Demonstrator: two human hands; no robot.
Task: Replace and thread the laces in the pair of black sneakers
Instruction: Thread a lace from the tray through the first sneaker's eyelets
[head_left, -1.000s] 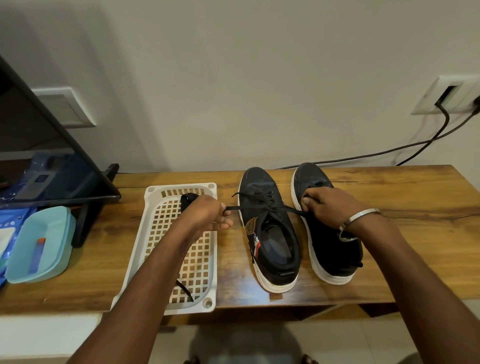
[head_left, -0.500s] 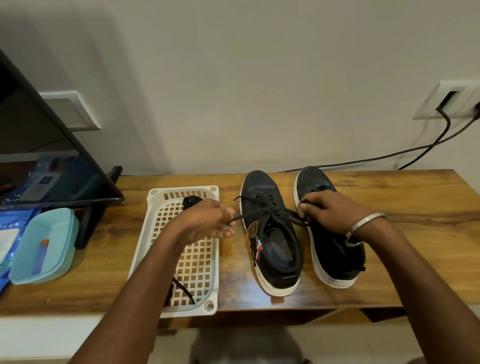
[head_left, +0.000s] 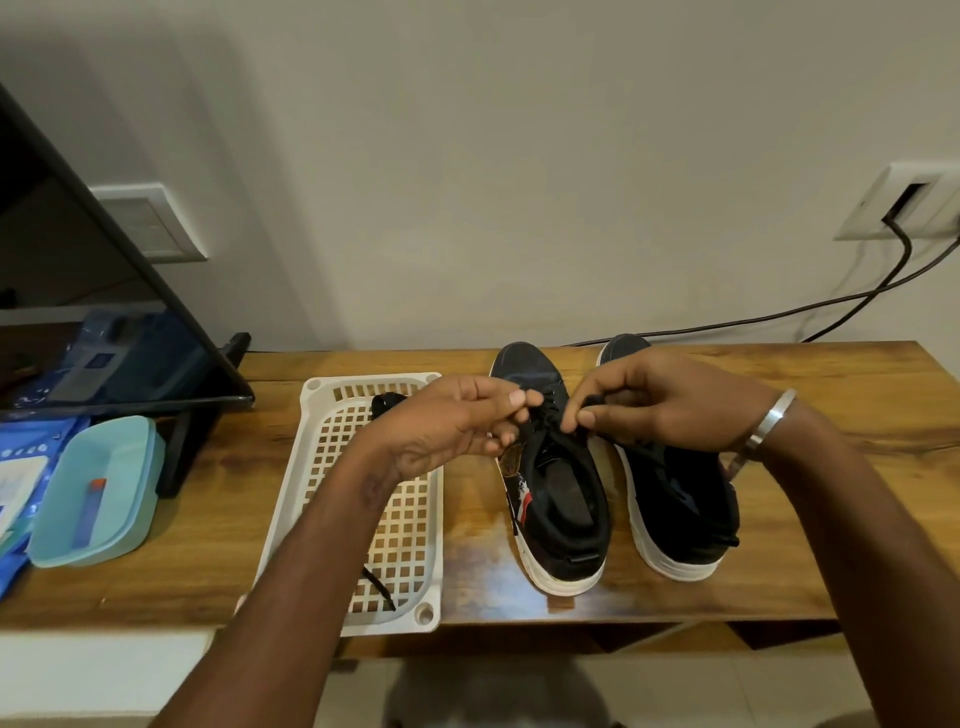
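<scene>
Both hands closer together now than a second ago, lace (head_left: 550, 415) no longer stretched wide. Left hand (head_left: 457, 426) and right hand (head_left: 660, 410) each pinching lace ends over left sneaker (head_left: 550, 483), beside right sneaker (head_left: 675, 499) on table (head_left: 831, 415).

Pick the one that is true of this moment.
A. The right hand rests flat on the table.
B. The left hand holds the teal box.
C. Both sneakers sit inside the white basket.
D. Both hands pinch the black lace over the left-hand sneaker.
D: the left hand and the right hand each pinch the black lace above the left-hand sneaker, which stands on the table beside the white basket.
</scene>
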